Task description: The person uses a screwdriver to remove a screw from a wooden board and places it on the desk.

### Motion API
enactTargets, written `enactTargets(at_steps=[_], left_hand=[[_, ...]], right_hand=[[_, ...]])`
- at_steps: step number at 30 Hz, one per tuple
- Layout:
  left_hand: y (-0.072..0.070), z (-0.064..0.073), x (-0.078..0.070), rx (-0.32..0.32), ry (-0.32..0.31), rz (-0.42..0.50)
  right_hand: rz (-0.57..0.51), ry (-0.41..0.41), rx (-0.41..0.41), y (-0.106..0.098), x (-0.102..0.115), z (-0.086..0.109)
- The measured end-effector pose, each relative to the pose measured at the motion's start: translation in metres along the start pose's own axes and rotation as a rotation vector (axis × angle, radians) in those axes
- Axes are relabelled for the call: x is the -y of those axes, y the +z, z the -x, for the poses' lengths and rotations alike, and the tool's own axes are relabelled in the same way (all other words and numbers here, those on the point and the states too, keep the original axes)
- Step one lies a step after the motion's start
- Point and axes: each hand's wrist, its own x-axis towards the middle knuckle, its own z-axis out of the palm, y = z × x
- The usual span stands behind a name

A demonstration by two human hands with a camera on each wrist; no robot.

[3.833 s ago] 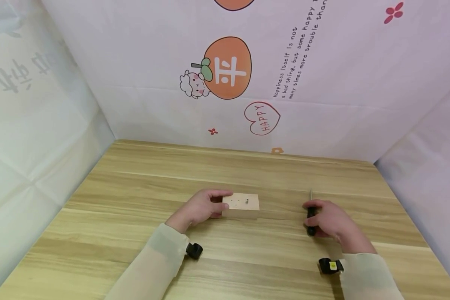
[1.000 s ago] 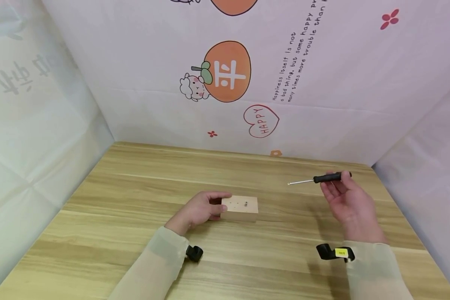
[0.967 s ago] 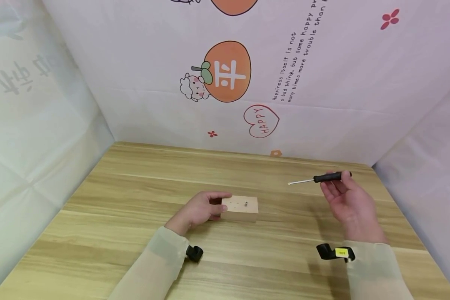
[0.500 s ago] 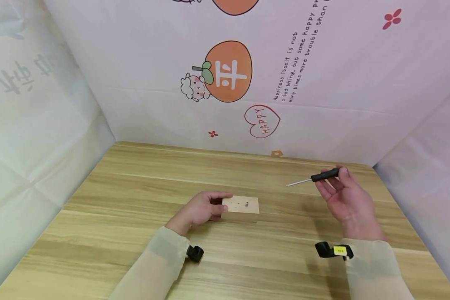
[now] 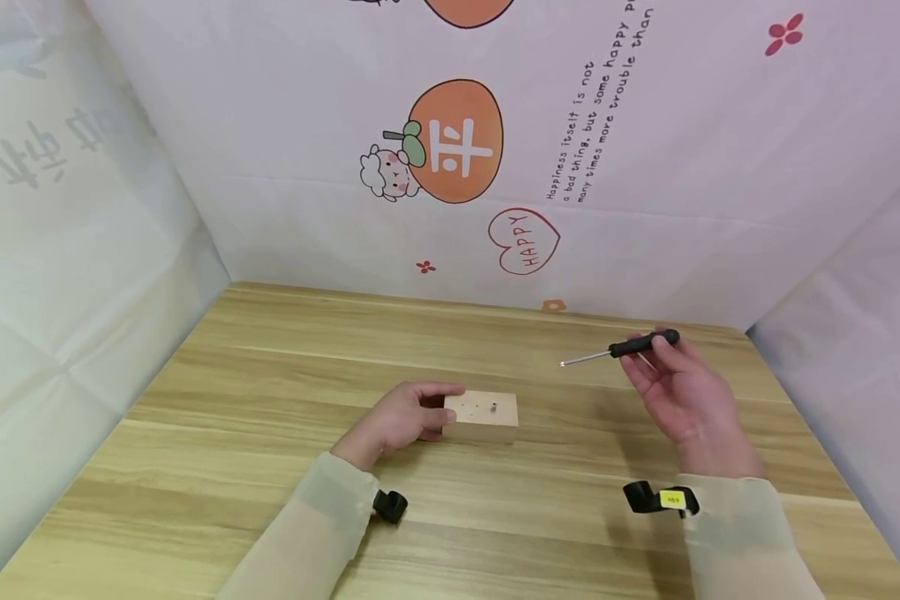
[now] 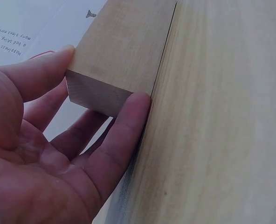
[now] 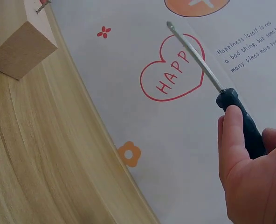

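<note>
A pale wooden block point(image 5: 481, 431) lies on the table, with several small holes in its top. A screw point(image 5: 493, 407) stands partly out of the top near the right end; in the right wrist view the threaded screw point(image 7: 43, 7) leans out of the wood. My left hand point(image 5: 401, 417) grips the block's left end between thumb and fingers. Raised above the table to the right, my right hand point(image 5: 682, 392) holds a screwdriver point(image 5: 641, 343) by its black handle. The bare metal shaft points left toward the block, and its tip is apart from the screw.
The wood-grain table point(image 5: 270, 358) extends all around the block. A white printed sheet point(image 5: 307, 225) hangs at the back, with white cloth walls on both sides. A black wrist camera point(image 5: 390, 506) sits on the left sleeve, another black wrist camera point(image 5: 645, 497) on the right.
My right hand has lifted the screwdriver off the table and turned its shaft to the left. Over the last half second it has shifted slightly left. The left hand and block stay put.
</note>
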Motion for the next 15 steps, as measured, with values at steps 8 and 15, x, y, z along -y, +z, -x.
enactTargets(at_steps=[8, 15], left_hand=[[0.000, 0.001, -0.001, -0.003, -0.005, 0.010], [0.000, 0.000, -0.002, -0.007, -0.015, 0.015]], right_hand=[[0.070, -0.062, -0.016, 0.021, -0.010, 0.006], [0.210, -0.193, 0.037, 0.050, -0.026, 0.014]])
